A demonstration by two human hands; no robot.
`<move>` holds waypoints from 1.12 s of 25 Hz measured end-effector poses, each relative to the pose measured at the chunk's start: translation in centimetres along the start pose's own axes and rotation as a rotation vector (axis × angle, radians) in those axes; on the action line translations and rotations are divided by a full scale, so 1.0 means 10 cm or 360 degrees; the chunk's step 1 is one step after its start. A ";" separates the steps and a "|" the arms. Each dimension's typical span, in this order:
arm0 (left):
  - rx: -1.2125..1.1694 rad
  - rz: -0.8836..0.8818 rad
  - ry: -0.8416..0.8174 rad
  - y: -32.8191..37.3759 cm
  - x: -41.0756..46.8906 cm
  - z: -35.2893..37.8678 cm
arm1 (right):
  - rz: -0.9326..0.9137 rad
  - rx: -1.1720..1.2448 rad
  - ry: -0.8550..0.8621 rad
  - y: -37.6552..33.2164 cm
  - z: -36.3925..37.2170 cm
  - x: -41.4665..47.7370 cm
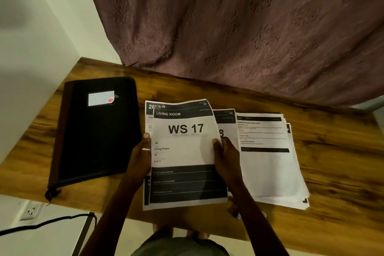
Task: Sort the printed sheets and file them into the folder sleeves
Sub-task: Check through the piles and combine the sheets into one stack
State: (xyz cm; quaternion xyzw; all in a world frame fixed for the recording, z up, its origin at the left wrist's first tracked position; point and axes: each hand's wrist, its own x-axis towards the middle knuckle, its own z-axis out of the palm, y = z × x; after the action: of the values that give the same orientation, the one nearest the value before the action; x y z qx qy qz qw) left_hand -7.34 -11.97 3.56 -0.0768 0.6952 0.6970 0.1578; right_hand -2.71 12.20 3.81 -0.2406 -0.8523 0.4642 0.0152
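A printed sheet headed "LIVING ROOM, WS 17" (185,147) is held over the wooden table between both hands. My left hand (140,157), with a ring on one finger, grips its left edge, and my right hand (225,157) grips its right edge. Another sheet (149,110) lies under it, showing at the top left. A further sheet (225,122) peeks out to the right. A stack of printed sheets (272,164) lies fanned on the right. The closed black zip folder (93,131) with a white label lies at the left.
The wooden table (332,162) stands against a white wall and a mauve patterned curtain (249,27). A wall socket (31,211) and a black cable (47,222) sit below the table's left front edge.
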 end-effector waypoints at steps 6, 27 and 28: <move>0.0011 -0.0223 -0.0004 -0.04 0.02 -0.03 | -0.0041 -0.0118 -0.0118 0.08 0.20 -0.04; 0.0151 -0.0225 0.0196 -0.14 0.06 -0.14 | 0.0082 -0.0293 0.0461 0.47 -0.45 0.49; 0.0150 -0.0198 0.0183 -0.14 0.05 -0.15 | 0.0065 -0.0280 0.0517 0.44 -0.52 0.48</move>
State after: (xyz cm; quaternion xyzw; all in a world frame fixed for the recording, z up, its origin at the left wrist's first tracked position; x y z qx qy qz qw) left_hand -7.53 -13.40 2.09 -0.1522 0.7291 0.6468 0.1641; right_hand -3.94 20.28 2.33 -0.3299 -0.8710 0.3430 0.1220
